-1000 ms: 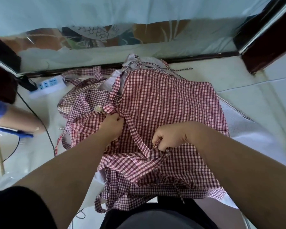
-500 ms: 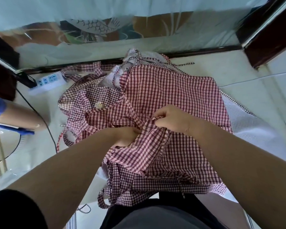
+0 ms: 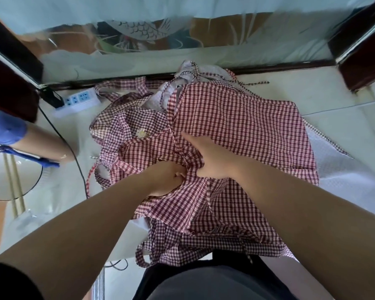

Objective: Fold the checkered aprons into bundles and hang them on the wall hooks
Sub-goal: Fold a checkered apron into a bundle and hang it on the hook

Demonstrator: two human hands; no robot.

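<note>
Because the aprons are big and floppy, they lie spread on the pale floor (image 3: 338, 98), which gives them something flat to be folded on. The glass wall (image 3: 258, 50) shuts off the far side, and a dark wood post (image 3: 362, 50) stands at the far right corner, so the bare floor to the right looks like the best room for moving. The heap of checkered aprons (image 3: 121, 126) sits in the middle, right in front of the person, with its far edge almost touching the glass wall. The top apron (image 3: 243, 122) is the flattest one, and its near part is bunched up toward the middle, which looks like the start of a bundle. A white cloth (image 3: 342, 174) pokes out from under the right edge. Another person's leg (image 3: 43, 141) is on the left, well apart from the heap. The right hand (image 3: 214, 159) rests on the top apron with its fingers stretched out, pressing the cloth so it stays put. The left hand (image 3: 167, 178) is curled tight and grips the bunched cloth just beside it. A power strip (image 3: 79, 100) lies near the heap's far left edge, and its black cord (image 3: 75, 154) runs close by, so a strap (image 3: 171, 113) could catch there. No hooks are in view.
</note>
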